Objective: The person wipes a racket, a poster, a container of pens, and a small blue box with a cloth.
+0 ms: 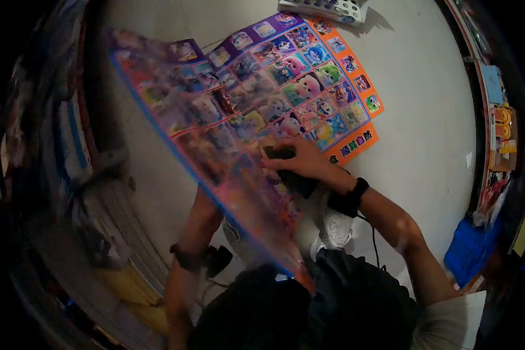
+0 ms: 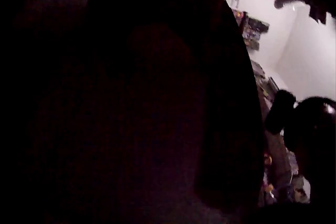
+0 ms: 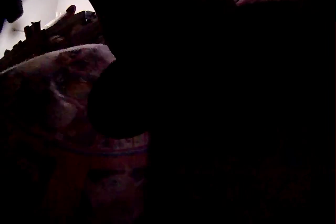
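Observation:
A large printed poster sheet (image 1: 300,87) with rows of cartoon pictures, purple and orange borders and Chinese lettering spreads over the floor in the head view. Its left part rises toward the camera, blurred, with a blue edge running diagonally. My right hand (image 1: 312,158) pinches the sheet near its lower middle, thumb and fingers curled around a dark gap. Behind the raised sheet, my left hand is hidden; only its forearm (image 1: 201,219) shows. Both wrist views are very dark; the right one shows part of the printed sheet (image 3: 63,98) faintly.
A white box with round holes (image 1: 332,9) stands beyond the sheet. Shelves with toys (image 1: 503,125) and a blue bin (image 1: 471,248) line the right side. More stacked goods (image 1: 73,131) line the left. A white shoe (image 1: 335,230) is below my right hand.

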### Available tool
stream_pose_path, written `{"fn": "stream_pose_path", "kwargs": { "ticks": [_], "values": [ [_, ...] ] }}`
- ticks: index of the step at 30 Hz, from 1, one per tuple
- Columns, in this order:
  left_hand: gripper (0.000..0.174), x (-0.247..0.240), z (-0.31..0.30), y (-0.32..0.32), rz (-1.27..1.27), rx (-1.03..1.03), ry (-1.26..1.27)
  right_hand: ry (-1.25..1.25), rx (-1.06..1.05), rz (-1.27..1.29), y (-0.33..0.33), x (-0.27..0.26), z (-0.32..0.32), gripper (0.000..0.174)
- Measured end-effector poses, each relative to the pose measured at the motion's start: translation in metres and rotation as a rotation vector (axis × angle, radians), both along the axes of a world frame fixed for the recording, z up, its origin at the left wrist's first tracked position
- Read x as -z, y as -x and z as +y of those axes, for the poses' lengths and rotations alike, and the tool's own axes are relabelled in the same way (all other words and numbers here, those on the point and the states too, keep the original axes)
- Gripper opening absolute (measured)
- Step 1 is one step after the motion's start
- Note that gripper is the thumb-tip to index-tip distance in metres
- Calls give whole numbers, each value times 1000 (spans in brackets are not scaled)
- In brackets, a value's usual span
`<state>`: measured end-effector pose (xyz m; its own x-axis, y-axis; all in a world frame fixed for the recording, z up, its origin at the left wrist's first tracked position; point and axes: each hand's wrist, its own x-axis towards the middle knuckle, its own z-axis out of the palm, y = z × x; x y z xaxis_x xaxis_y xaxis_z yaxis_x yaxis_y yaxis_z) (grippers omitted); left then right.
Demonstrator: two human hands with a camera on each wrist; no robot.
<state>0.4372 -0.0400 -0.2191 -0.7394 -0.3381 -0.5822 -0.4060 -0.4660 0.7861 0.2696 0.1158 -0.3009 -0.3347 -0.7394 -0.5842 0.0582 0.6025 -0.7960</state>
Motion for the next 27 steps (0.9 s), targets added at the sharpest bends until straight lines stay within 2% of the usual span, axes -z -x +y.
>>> {"fn": "stream_pose_path", "kwargs": {
  "ticks": [4, 6, 7, 8, 9, 11, 12, 14, 18, 21, 23, 25, 27],
  "values": [
    [77, 15, 24, 29, -66, -69, 83, -5, -197, 22, -4, 1, -1, 48],
    [80, 26, 39, 44, -98, -105, 101, 241, 264, 10, -23, 16, 11, 44],
    [79, 31, 50, 49, -136, -41, 327, 236, 298, -24, -21, 16, 18, 44],
    [78, 34, 59, 54, -175, 34, 550, 183, 243, -54, -17, 14, 25, 44],
    [78, 34, 65, 58, -171, 18, 536, 155, 225, -82, -13, 14, 30, 44],
    [100, 27, 71, 66, -174, -24, 544, 102, 172, -112, -6, 19, 28, 45],
    [100, 25, 74, 67, -171, -21, 533, 85, 161, -125, -5, 18, 28, 45],
    [105, 17, 80, 67, -169, 38, 695, 58, 149, -139, -3, 14, 33, 45],
    [108, 2, 73, 59, -116, 10, 716, 58, 124, -172, -4, 11, 28, 46],
    [103, -13, 58, 46, -63, -48, 614, 83, 105, -197, -6, 17, 18, 46],
    [92, -22, 53, 33, 58, -154, 528, 120, 101, -209, -10, 20, 9, 47],
    [72, -38, 46, 11, 93, -266, 351, 163, 93, -217, -16, 28, -3, 47],
    [55, 15, 53, -70, 50, -538, 364, 78, 59, -197, -15, 17, -11, 50]
  ]
}}
